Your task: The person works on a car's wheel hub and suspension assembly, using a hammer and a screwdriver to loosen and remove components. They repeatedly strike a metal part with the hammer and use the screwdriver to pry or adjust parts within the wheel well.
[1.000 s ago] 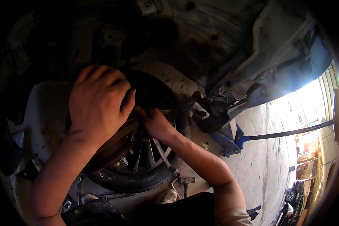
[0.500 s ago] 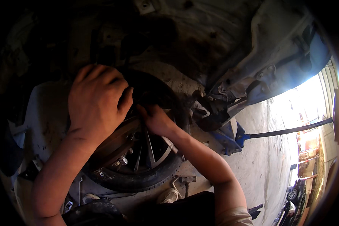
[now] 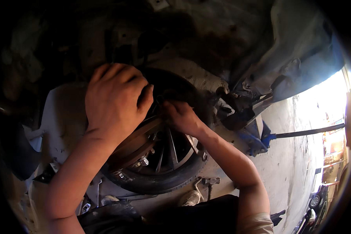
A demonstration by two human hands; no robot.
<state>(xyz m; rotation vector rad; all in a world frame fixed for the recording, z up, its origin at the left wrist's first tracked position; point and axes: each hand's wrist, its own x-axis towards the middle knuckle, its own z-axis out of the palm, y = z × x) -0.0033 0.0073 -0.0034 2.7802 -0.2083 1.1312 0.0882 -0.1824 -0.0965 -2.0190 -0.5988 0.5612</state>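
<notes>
Metal wrench [image 3: 192,146] is jutting from beneath the right hand [image 3: 183,117], whose bent fingers are gripping it; the left hand [image 3: 115,99] is arching above a rust-brown disc [image 3: 132,156], its hold indeterminable. The grey shank is ending in a rounded head. A tyred wheel [image 3: 160,185] is resting on concrete floor [image 3: 286,160], a blue jack [image 3: 251,144] standing rightward.

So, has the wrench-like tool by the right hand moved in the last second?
Yes: the wrench-like tool has swung up the picture; its free end now shows farther above the hammer on the floor than before.
</notes>
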